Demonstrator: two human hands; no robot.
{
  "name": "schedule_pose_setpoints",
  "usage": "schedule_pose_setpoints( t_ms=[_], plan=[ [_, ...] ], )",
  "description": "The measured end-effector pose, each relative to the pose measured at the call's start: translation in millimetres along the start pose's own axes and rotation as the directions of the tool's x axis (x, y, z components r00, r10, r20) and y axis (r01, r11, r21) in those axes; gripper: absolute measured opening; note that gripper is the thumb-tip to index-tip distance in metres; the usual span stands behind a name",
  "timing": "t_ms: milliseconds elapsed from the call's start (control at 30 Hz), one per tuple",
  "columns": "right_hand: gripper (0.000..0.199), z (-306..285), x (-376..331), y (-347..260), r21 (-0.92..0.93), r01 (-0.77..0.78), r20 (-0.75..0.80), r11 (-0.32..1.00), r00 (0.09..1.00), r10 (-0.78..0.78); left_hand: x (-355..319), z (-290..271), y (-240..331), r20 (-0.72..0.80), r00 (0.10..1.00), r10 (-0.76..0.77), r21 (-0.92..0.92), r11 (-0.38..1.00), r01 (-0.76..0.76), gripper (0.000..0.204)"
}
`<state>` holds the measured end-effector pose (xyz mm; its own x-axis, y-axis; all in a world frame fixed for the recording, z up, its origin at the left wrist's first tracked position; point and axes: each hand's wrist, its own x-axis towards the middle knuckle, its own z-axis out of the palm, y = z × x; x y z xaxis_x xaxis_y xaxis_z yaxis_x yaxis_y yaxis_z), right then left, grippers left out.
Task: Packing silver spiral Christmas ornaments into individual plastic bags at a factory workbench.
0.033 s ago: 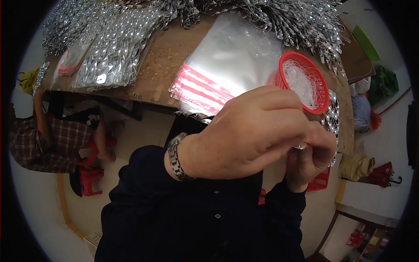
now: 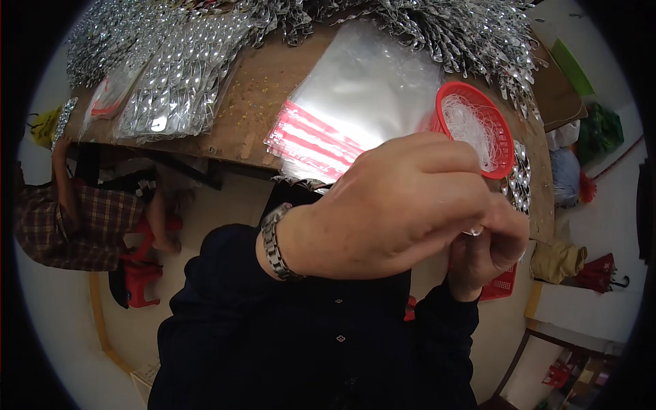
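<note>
No legible lettering, numbers or signs

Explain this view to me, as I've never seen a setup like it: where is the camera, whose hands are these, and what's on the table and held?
There is no machine here. A person wears two fisheye cameras on their head; this is the left one, looking down, so edges bend. Picture left is the person's left.

The left hand, with a watch, meets the right hand. A small shiny bit shows between them; I can't tell what it is or which hand grips it.

On the table lie clear bags with red stripes, a red basket of clear strands, and heaps of silver pieces. Another person sits at left.
</note>
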<state>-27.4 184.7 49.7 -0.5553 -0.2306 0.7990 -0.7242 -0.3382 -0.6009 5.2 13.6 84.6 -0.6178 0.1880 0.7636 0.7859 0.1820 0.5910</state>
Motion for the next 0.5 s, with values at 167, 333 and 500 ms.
schedule_pose_setpoints(
  t_ms=[167, 333, 500],
  plan=[
    [0.012, -11.0, -5.1, 3.9, -0.127, 0.143, 0.033, 0.981, 0.99, -0.14, 13.0, 8.9, -6.0, 0.002, 0.979, 0.203, 0.133, 0.97, -0.201, 0.01],
    [0.011, -16.4, -7.4, -1.3, -0.117, 0.109, -0.006, 0.987, 0.994, -0.111, 18.6, 16.7, -0.6, 0.035, 0.982, 0.185, 0.11, 0.976, -0.188, 0.009],
    [0.012, -10.7, -7.1, 5.3, -0.225, 0.259, -0.131, 0.939, 0.947, -0.292, 29.3, 21.2, -3.4, 0.046, 0.983, 0.176, 0.097, 0.979, -0.179, 0.01]
  ],
)
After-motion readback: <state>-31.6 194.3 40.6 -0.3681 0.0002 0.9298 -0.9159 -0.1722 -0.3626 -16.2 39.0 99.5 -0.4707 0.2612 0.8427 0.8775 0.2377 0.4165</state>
